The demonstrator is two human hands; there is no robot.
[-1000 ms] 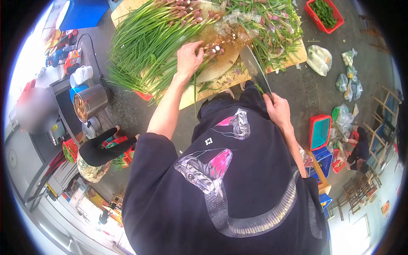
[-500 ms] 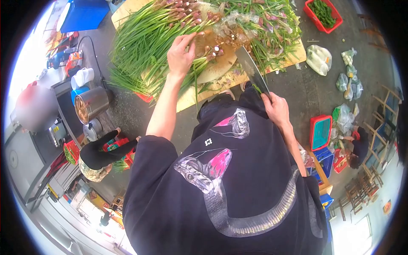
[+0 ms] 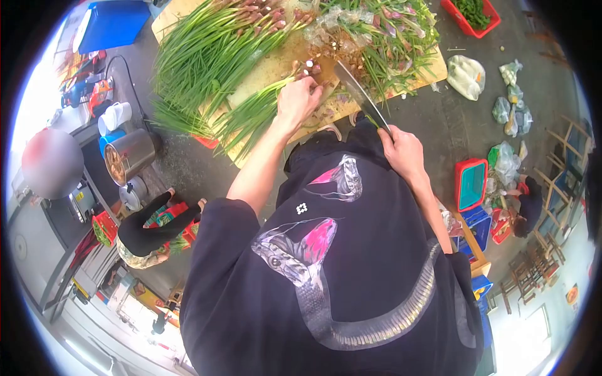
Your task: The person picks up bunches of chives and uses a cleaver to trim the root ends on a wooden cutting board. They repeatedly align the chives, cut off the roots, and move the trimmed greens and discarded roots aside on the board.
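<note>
My left hand (image 3: pixel 297 102) is curled closed over the near edge of the chopping area, beside a small bunch of green onions (image 3: pixel 254 113) with pale bulb ends. Whatever its fingers pinch is hidden. My right hand (image 3: pixel 402 151) grips a cleaver (image 3: pixel 360 93) by the handle, its blade slanting up and left towards the board. A strip of green clings near the handle. Left of the board lies a large pile of green onions (image 3: pixel 216 62) with purplish bulbs. Brown root trimmings (image 3: pixel 335 47) lie beyond the blade tip.
More leafy onion stalks (image 3: pixel 401 50) cover the right of the wooden table (image 3: pixel 439 66). A red crate of greens (image 3: pixel 473 17) and a white bag (image 3: pixel 466 76) are on the floor. Metal pots (image 3: pixel 132 156) stand left. Other people crouch at both sides.
My left hand has moved right and towards me, from beside the large pile to the small bunch. The cleaver stays in my right hand, its blade now seen narrower.
</note>
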